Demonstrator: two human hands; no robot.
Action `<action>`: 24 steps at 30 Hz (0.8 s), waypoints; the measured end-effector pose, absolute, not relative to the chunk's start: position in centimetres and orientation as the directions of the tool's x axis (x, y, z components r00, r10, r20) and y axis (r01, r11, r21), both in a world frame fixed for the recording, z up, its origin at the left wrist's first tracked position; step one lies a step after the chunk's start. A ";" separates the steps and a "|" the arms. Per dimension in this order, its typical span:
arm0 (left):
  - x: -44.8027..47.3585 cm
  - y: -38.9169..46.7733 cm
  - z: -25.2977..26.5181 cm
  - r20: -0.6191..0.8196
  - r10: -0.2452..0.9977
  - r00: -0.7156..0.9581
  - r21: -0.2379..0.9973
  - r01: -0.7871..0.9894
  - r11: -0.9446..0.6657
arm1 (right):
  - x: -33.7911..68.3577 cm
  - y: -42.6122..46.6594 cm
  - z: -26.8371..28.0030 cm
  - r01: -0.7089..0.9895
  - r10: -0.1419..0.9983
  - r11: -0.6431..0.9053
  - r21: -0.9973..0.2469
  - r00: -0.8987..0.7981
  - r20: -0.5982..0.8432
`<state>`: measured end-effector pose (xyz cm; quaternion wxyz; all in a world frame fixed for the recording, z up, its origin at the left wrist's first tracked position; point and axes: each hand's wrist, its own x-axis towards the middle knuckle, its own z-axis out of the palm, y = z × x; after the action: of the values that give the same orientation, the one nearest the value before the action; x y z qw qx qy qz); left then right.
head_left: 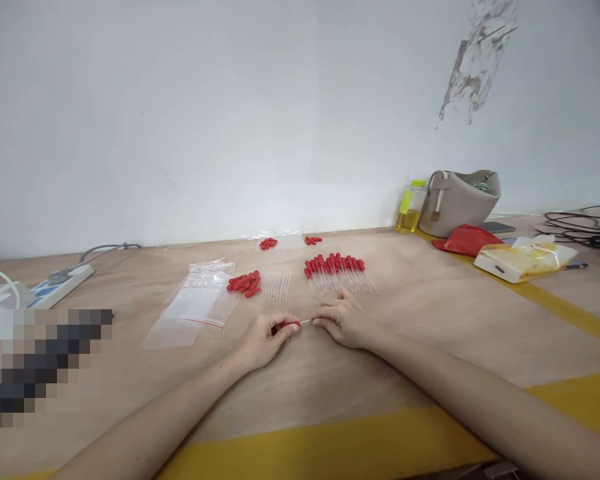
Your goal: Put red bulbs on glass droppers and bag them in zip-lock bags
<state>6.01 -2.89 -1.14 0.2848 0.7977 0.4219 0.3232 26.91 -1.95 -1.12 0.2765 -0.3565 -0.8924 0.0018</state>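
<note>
While the left hand point(266, 341) has a red bulb point(293, 325) in its grip, the right hand point(344, 323) pinches a clear tube point(306, 323), apparently for alignment; capped tubes point(336, 264) lie grouped beyond on the surface point(280, 413), seemingly for order.

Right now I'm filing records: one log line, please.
left hand: holds red bulb; right hand: holds thin tube; tube at bulb end
</note>
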 end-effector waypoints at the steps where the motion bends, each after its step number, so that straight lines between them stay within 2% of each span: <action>1: 6.0 -2.8 -1.2 0.288 0.858 0.424 0.716 0.500 -0.487 | 26.8 -2.1 -1.1 0.651 0.637 0.737 -0.181 -0.581 0.506; 6: 6.1 -2.7 -1.0 0.341 0.835 0.433 0.673 0.507 -0.538 | 26.1 -2.7 -1.4 0.676 0.652 0.709 -0.202 -0.519 0.552; 15: 5.9 -2.8 -1.0 0.420 0.760 0.496 0.543 0.534 -0.648 | 24.9 -2.9 -0.8 0.694 0.718 0.673 -0.255 -0.532 0.449; 21: 5.9 -2.6 -0.9 0.437 0.735 0.518 0.493 0.546 -0.677 | 24.8 -2.6 -0.7 0.679 0.720 0.681 -0.273 -0.553 0.420; 24: 5.7 -2.5 -0.4 0.490 0.690 0.533 0.438 0.534 -0.723 | 25.0 -2.5 -0.6 0.647 0.683 0.717 -0.257 -0.580 0.444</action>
<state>5.74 -2.48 -0.44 0.1181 0.8675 0.3527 0.3302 25.04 -2.49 -0.63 0.2639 -0.3744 -0.8883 0.0334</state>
